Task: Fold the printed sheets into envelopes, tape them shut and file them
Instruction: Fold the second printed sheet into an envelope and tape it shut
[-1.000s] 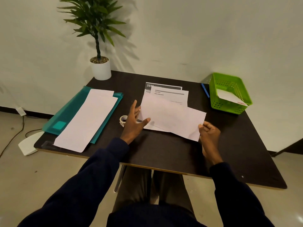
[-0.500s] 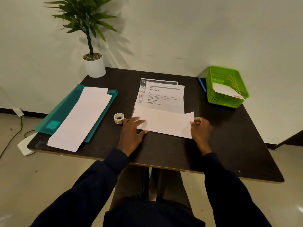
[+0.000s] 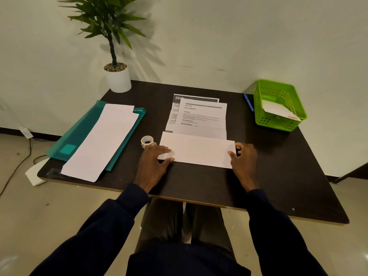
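Observation:
A printed sheet (image 3: 203, 116) lies at the middle of the dark table (image 3: 278, 166), its lower part folded up into a blank white flap (image 3: 197, 150). My left hand (image 3: 153, 162) presses flat on the flap's left end with straight fingers. My right hand (image 3: 244, 158) holds the flap's right edge, thumb on the paper and fingers curled beside it. A second printed sheet (image 3: 176, 108) shows from under the first. A small tape roll (image 3: 147, 140) stands just left of the flap, by my left hand.
A green basket (image 3: 278, 90) at the back right holds a folded white envelope (image 3: 278, 110); a blue pen (image 3: 248, 102) lies beside it. A teal folder (image 3: 83, 132) with long white sheets (image 3: 101, 142) covers the left side. A potted plant (image 3: 117, 78) stands at the back left.
The lifted sheet has come down onto the table with its lower part folded up. Both hands moved down with it and now hold the fold's two ends.

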